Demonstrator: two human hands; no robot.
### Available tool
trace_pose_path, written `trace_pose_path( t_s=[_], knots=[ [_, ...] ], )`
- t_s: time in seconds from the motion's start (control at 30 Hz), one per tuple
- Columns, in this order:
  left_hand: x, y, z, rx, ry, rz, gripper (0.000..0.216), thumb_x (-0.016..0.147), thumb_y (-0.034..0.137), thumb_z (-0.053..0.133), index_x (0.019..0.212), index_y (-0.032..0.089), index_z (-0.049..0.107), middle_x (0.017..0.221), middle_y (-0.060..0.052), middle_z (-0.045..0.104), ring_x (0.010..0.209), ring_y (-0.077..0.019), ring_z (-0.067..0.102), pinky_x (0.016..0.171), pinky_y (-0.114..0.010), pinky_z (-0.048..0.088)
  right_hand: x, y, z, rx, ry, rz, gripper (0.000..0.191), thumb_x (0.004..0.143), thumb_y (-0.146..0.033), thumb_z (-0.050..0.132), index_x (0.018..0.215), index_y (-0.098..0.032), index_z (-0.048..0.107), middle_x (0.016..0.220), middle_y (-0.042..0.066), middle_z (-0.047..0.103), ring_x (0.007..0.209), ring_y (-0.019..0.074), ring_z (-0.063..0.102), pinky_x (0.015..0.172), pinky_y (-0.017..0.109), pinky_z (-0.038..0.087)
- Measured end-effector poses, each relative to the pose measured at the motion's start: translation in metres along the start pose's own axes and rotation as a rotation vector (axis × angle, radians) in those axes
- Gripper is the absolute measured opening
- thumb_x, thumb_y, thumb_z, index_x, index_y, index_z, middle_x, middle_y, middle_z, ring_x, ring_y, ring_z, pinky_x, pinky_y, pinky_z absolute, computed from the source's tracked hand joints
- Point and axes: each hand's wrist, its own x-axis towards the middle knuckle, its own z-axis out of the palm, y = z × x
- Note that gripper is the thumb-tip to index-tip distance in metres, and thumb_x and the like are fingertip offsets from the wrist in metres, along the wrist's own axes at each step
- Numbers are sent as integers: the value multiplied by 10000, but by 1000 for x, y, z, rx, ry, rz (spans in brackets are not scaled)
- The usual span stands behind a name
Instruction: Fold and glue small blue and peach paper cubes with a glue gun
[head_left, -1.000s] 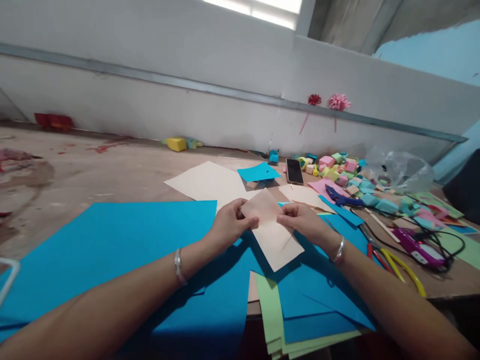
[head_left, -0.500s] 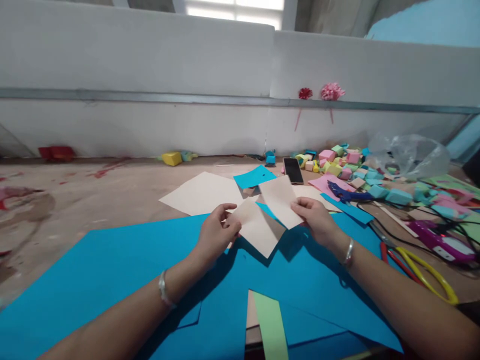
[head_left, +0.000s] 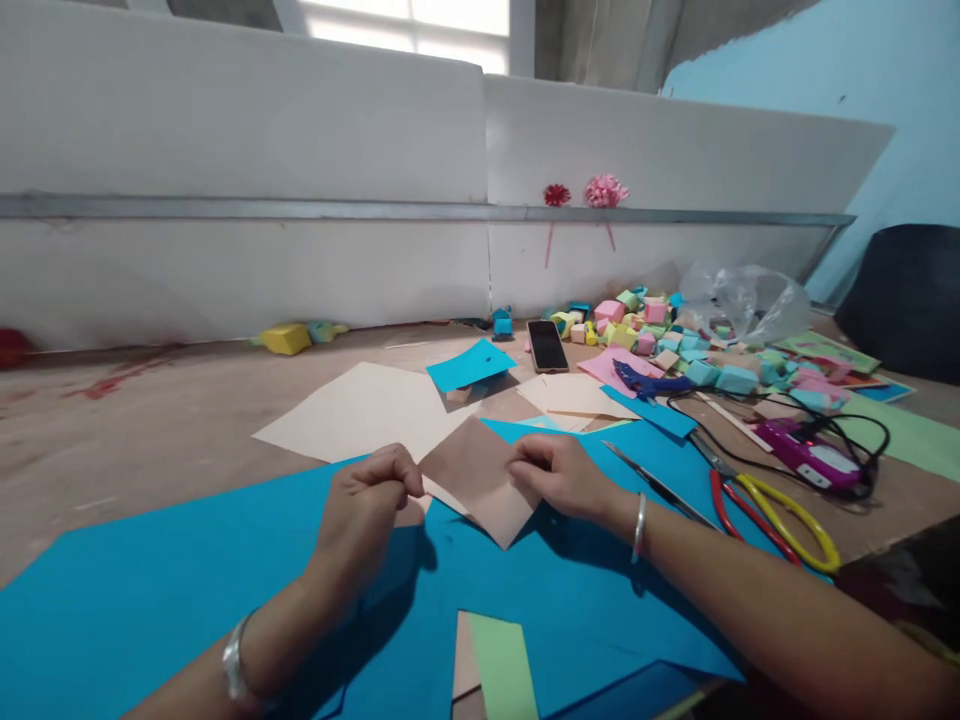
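A beige square of paper [head_left: 476, 480] is held up in front of me, tilted on one corner and slightly bent. A second, paler edge shows beneath its lower left side. My right hand [head_left: 562, 475] pinches the right part of this paper between thumb and fingers. At the paper's left corner is my left hand [head_left: 371, 510], closed with thumb against curled fingers, pinching the corner. Both hands are above a large blue sheet [head_left: 225, 560]. A green paper strip [head_left: 501, 660] lies nearest me on it.
Beyond the hands lie a large beige sheet [head_left: 360, 410] and a curled blue piece [head_left: 471, 367]. A phone [head_left: 547, 346], many small paper boxes [head_left: 637, 320] and a plastic bag [head_left: 750, 300] stand at the back right. Scissors [head_left: 780, 520], a glue gun [head_left: 649, 382] and a purple device [head_left: 810, 455] with cables lie right.
The two beige pieces, held apart before, now overlap as one square. My left hand has closed from loosely spread fingers. The view has turned to the right.
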Motion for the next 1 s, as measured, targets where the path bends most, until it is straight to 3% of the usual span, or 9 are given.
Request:
trace_pose_path(
  t_s=[0.2, 0.4, 0.6, 0.67, 0.73, 0.83, 0.93, 1.0],
  knots=[
    [5, -3, 6, -172, 46, -202, 147, 426, 91, 454, 481, 177, 560, 490, 4, 490, 548, -126, 404, 526, -230, 278, -7, -3, 4, -16, -127, -8, 102, 774, -181, 578, 714, -164, 658, 694, -9, 610, 658, 118, 531, 586, 216, 381],
    [5, -4, 7, -253, 45, -252, 219, 374, 90, 414, 480, 170, 588, 440, -7, 522, 483, -121, 447, 485, -210, 288, -6, 0, 7, 18, -174, 65, 119, 774, -184, 563, 701, -151, 652, 646, -10, 595, 612, 109, 532, 536, 198, 388],
    [7, -9, 6, -252, 95, -244, 133, 394, 101, 414, 426, 150, 533, 447, -8, 526, 418, -83, 410, 413, -185, 226, -8, -2, 7, 44, -150, 23, 109, 760, -190, 609, 703, -152, 694, 655, 5, 658, 598, 120, 583, 522, 203, 432],
    [8, -11, 7, -262, 107, -246, 138, 447, 100, 457, 508, 158, 566, 457, 17, 525, 399, -78, 405, 406, -181, 241, -9, -3, 2, 48, -77, -20, 137, 788, -218, 599, 742, -157, 713, 683, 22, 686, 611, 140, 610, 532, 227, 462],
    [9, -13, 8, -285, 108, -254, 129, 492, 111, 518, 588, 171, 580, 472, 35, 527, 400, -89, 444, 409, -184, 279, -9, -5, -4, 52, 36, -86, 161, 815, -249, 594, 837, -176, 736, 802, 47, 730, 731, 175, 654, 644, 281, 517],
    [8, -15, 9, -316, 95, -276, 136, 497, 115, 552, 619, 173, 567, 466, 54, 501, 376, -80, 433, 396, -180, 269, -8, -8, -12, -81, 169, -392, 187, 835, -213, 604, 946, -240, 753, 974, 49, 755, 954, 208, 649, 871, 374, 504],
    [7, -16, 8, -332, 63, -290, 132, 488, 98, 523, 595, 170, 555, 439, 67, 450, 363, -61, 380, 386, -176, 239, -6, -6, -13, -371, 97, -617, 290, 857, -106, 534, 913, -276, 762, 994, 19, 762, 1053, 220, 618, 943, 418, 460],
    [6, -15, 8, -317, 59, -263, 118, 514, 93, 544, 601, 166, 580, 483, 51, 486, 411, -68, 414, 403, -180, 278, -6, -3, -11, -467, -70, -572, 350, 827, -44, 489, 822, -264, 761, 913, 8, 769, 1014, 219, 641, 926, 406, 458]
  ],
)
